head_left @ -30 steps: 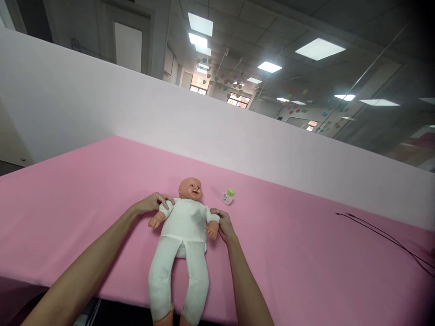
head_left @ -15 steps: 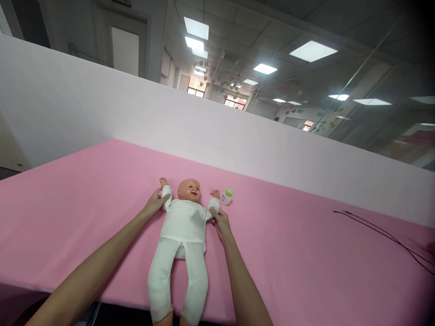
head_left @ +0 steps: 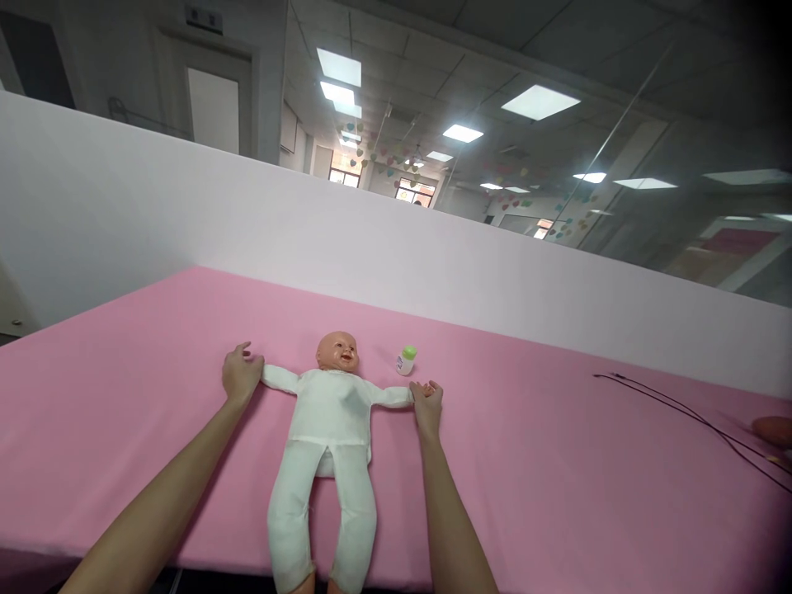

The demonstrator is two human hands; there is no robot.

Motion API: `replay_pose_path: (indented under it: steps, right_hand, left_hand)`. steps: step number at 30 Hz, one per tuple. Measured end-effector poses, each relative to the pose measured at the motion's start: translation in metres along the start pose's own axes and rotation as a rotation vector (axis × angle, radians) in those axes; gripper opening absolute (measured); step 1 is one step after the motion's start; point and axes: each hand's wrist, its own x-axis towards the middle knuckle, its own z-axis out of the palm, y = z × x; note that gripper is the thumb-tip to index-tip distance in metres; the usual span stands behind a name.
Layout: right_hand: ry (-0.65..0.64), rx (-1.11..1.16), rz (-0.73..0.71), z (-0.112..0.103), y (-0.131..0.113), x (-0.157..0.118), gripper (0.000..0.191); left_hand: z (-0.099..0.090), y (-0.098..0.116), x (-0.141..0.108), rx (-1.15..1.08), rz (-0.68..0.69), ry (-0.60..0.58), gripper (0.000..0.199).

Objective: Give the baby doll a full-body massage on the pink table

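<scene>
A baby doll [head_left: 331,412] with a bald head and white cloth body lies face up on the pink table [head_left: 532,462]. Both its arms are stretched straight out sideways. My left hand [head_left: 242,375] is closed around the doll's hand at the left, hiding it. At the other side, my right hand [head_left: 428,404] grips the doll's other hand, part of which shows between my fingers. A small bottle [head_left: 407,360] with a green cap is just beyond my right hand, beside the doll's head.
Thin black cables [head_left: 686,411] run over the table at the right. A brownish rounded object [head_left: 773,431] shows at the right edge. A white partition [head_left: 396,256] borders the table's far side.
The doll's arms were bent upward and are now spread straight sideways. My hands have moved outward from its upper arms to its hands.
</scene>
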Motion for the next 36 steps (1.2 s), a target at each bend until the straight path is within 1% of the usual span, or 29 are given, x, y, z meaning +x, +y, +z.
replay_pose_path:
  steps: [2, 3, 5, 6, 7, 8, 9, 10, 11, 12, 13, 14, 15, 16, 17, 18, 19, 20, 22, 25, 26, 28, 30, 32, 34, 36]
  right_hand:
    - [0.050, -0.199, 0.024, -0.005, -0.004, -0.004, 0.075]
    - [0.055, -0.301, 0.053, -0.006, -0.007, -0.006, 0.075]
    - [0.010, -0.520, 0.057, -0.007, -0.011, -0.011, 0.066]
    - [0.002, -0.633, 0.042, -0.007, -0.013, -0.013, 0.060]
    - [0.015, -0.739, 0.012, -0.006, -0.015, -0.015, 0.055]
    - [0.040, -0.826, -0.040, -0.006, -0.017, -0.017, 0.052]
    - [0.062, -0.880, -0.119, -0.005, -0.019, -0.018, 0.049]
    - [0.057, -0.895, -0.228, -0.004, -0.022, -0.020, 0.047]
    - [0.006, -0.877, -0.356, -0.003, -0.026, -0.021, 0.044]
    - [-0.097, -0.837, -0.478, -0.002, -0.029, -0.023, 0.042]
    - [-0.245, -0.787, -0.569, -0.002, -0.033, -0.025, 0.041]
    - [-0.415, -0.742, -0.617, -0.001, -0.037, -0.027, 0.042]
    - [-0.577, -0.707, -0.628, 0.001, -0.041, -0.029, 0.046]
    - [-0.709, -0.682, -0.617, 0.002, -0.043, -0.032, 0.050]
    - [-0.803, -0.661, -0.598, 0.004, -0.044, -0.035, 0.052]
    - [-0.855, -0.640, -0.589, 0.006, -0.044, -0.037, 0.051]
    - [-0.877, -0.619, -0.598, 0.009, -0.043, -0.039, 0.047]
    - [-0.872, -0.600, -0.619, 0.012, -0.041, -0.040, 0.042]
    - [-0.804, -0.581, -0.664, 0.019, -0.034, -0.041, 0.036]
    - [-0.642, -0.630, -0.715, 0.029, -0.024, -0.041, 0.036]
    - [-0.595, -0.659, -0.725, 0.032, -0.021, -0.041, 0.036]
    - [-0.535, -0.718, -0.736, 0.036, -0.019, -0.041, 0.037]
    - [-0.552, -0.759, -0.742, 0.035, -0.020, -0.039, 0.038]
    - [-0.623, -0.783, -0.739, 0.028, -0.026, -0.036, 0.040]
    - [-0.690, -0.805, -0.697, 0.015, -0.035, -0.029, 0.044]
    - [-0.684, -0.816, -0.624, 0.003, -0.046, -0.020, 0.045]
  left_hand:
    - [0.000, -0.001, -0.001, 0.123, 0.073, 0.015, 0.038]
    - [0.001, 0.000, -0.002, 0.176, 0.141, 0.036, 0.035]
    - [0.003, 0.004, -0.006, 0.226, 0.344, 0.050, 0.035]
    - [0.004, 0.007, -0.008, 0.214, 0.465, 0.008, 0.037]
    - [0.004, 0.011, -0.012, 0.183, 0.584, -0.077, 0.037]
    - [0.004, 0.016, -0.016, 0.149, 0.690, -0.198, 0.036]
    - [0.003, 0.021, -0.020, 0.123, 0.773, -0.337, 0.036]
    - [0.001, 0.027, -0.024, 0.110, 0.829, -0.468, 0.036]
    - [-0.001, 0.032, -0.028, 0.108, 0.870, -0.585, 0.035]
    - [-0.004, 0.036, -0.031, 0.112, 0.902, -0.674, 0.033]
    - [-0.006, 0.039, -0.034, 0.114, 0.930, -0.736, 0.032]
    - [-0.009, 0.042, -0.035, 0.113, 0.955, -0.778, 0.032]
    - [-0.011, 0.043, -0.035, 0.111, 0.978, -0.807, 0.036]
    - [-0.013, 0.043, -0.035, 0.111, 0.999, -0.827, 0.040]
    - [-0.014, 0.043, -0.034, 0.115, 1.011, -0.842, 0.042]
    - [-0.014, 0.041, -0.033, 0.119, 1.016, -0.848, 0.041]
    - [-0.011, 0.039, -0.031, 0.123, 1.021, -0.844, 0.041]
    - [-0.008, 0.037, -0.030, 0.127, 1.030, -0.826, 0.042]
    - [0.004, 0.031, -0.029, 0.146, 1.053, -0.751, 0.048]
    - [0.026, 0.025, -0.030, 0.199, 1.045, -0.612, 0.053]
    - [0.031, 0.025, -0.029, 0.220, 1.026, -0.590, 0.052]
    - [0.036, 0.027, -0.027, 0.261, 0.985, -0.600, 0.050]
    - [0.031, 0.036, -0.023, 0.295, 0.952, -0.650, 0.052]
    - [0.021, 0.051, -0.020, 0.259, 0.921, -0.689, 0.059]
    - [0.012, 0.075, -0.023, 0.092, 0.879, -0.659, 0.059]
    - [0.014, 0.106, -0.036, -0.185, 0.803, -0.602, 0.050]
